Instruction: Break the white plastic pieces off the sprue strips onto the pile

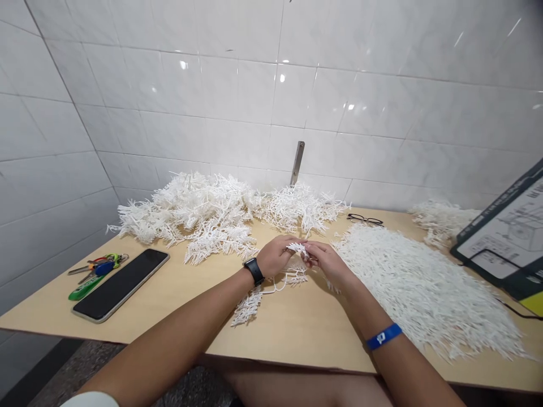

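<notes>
Both hands meet over the middle of the table. My left hand (pixel 272 258), with a black watch on its wrist, is closed on a white branched plastic sprue (pixel 298 247). My right hand (pixel 326 261) pinches at the same sprue's fine tips, its fingertips close to the left ones. Under the hands, more of the white branching strands (pixel 248 308) lie on the table, partly hidden by the left wrist; whether they join the held piece I cannot tell. To the right spreads a wide heap of small loose white sticks (pixel 424 282).
A large pile of white branched sprues (pixel 199 209) lies along the wall, with a smaller clump (pixel 445 217) at the back right. Around the wooden table (pixel 297 333) are a phone (pixel 123 285), keys (pixel 99 265), eyeglasses (pixel 365 219) and a printed box (pixel 504 243).
</notes>
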Demonstrator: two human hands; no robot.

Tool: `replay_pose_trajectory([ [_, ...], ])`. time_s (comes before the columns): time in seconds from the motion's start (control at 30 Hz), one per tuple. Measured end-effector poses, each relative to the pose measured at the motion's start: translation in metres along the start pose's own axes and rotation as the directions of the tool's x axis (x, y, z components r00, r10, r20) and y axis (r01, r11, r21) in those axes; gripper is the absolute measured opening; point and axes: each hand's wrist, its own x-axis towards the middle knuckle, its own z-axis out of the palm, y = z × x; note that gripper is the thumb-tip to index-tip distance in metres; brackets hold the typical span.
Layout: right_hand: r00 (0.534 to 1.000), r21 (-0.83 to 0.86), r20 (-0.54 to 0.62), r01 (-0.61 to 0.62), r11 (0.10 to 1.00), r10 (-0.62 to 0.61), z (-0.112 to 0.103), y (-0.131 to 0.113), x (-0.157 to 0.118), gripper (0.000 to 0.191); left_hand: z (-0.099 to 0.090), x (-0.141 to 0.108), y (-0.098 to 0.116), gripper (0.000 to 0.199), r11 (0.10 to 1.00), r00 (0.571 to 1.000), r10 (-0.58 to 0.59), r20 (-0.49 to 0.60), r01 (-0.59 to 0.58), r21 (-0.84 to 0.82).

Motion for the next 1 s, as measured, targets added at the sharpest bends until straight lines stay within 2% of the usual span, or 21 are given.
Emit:
replay_pose_trajectory([
  [0.1,0.999,0.102,0.026,0.025,0.994,-0.028,0.008,0.003,0.001,0.036,0.006,0.0,0.002,0.033,0.955,0.992,-0.096,-0.082,0.069,-0.287],
  [0.23,0.999,0.142,0.015,0.04,0.989,-0.043,0.015,0.005,0.003,0.034,0.013,0.001,0.004,0.036,0.802,0.964,-0.262,-0.039,0.195,-0.565],
  [0.4,0.996,0.041,0.066,0.062,0.997,-0.065,0.017,0.003,0.004,0.036,0.016,0.003,0.003,0.021,0.685,0.938,-0.345,-0.009,0.246,-0.685],
  [0.6,0.993,-0.099,0.089,0.085,0.991,-0.077,0.016,0.001,0.005,0.04,0.017,0.003,0.002,0.023,0.606,0.92,-0.385,0.07,0.31,-0.733],
  [0.67,0.989,-0.132,0.117,0.103,0.986,-0.088,0.019,0.001,0.004,0.037,0.014,0.004,-0.003,0.032,0.549,0.877,-0.478,0.05,0.343,-0.762],
  [0.73,0.985,-0.187,0.138,0.133,0.973,-0.108,0.022,0.001,0.003,0.034,0.006,0.006,-0.009,0.041,0.514,0.8,-0.599,-0.039,0.346,-0.785],
  [0.77,0.983,-0.229,0.129,0.155,0.961,-0.128,0.022,0.002,0.002,0.033,0.002,0.007,-0.012,0.042,0.524,0.775,-0.626,-0.083,0.339,-0.781],
  [0.83,0.984,-0.326,0.025,0.176,0.929,-0.178,0.019,0.002,0.002,0.032,-0.006,0.008,-0.014,0.041,0.564,0.779,-0.614,-0.124,0.323,-0.76],
  [0.9,0.96,-0.413,-0.16,0.146,0.899,-0.23,0.008,0.002,0.002,0.031,-0.01,0.008,-0.014,0.042,0.59,0.803,-0.582,-0.128,0.309,-0.746],
  [1.0,0.86,-0.494,-0.414,0.064,0.867,-0.299,-0.02,0.004,0.002,0.027,-0.009,0.008,-0.011,0.044,0.628,0.817,-0.561,-0.132,0.316,-0.711],
])
